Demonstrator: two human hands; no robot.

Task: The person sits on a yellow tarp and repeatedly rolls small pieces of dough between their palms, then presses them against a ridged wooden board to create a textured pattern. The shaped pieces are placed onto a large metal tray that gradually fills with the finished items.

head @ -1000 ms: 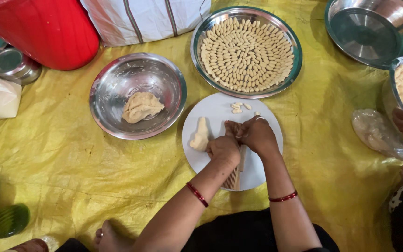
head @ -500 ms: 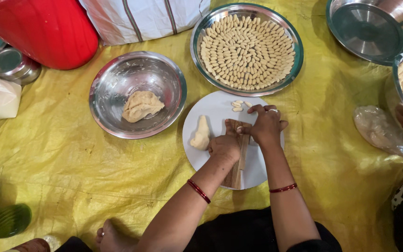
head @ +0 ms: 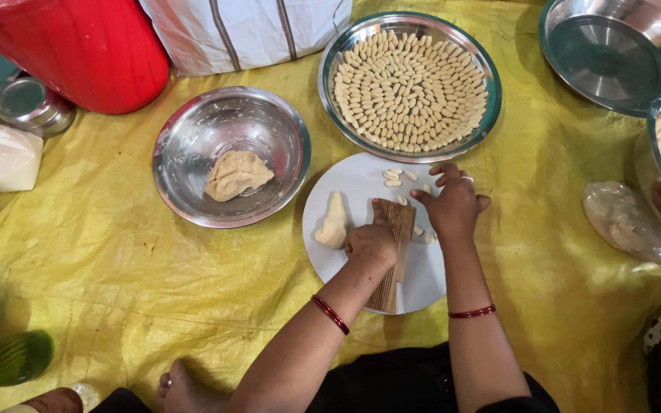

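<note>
Ridged wooden board [head: 397,256] is lying on a white plate [head: 361,183], which is sitting on a yellow sheet [head: 116,268] covering the floor. Left hand [head: 371,243] is gripping the board; right hand [head: 453,205] is hovering, fingers loosely spread, over small dough pieces [head: 393,177]. A dough lump [head: 334,223] is resting beside the board.

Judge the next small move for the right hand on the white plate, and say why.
Probably pick up the shaped dough pieces and carry them to the round steel tray: the right hand hovers beside them, while the left hand rests on the ridged wooden board.
</note>
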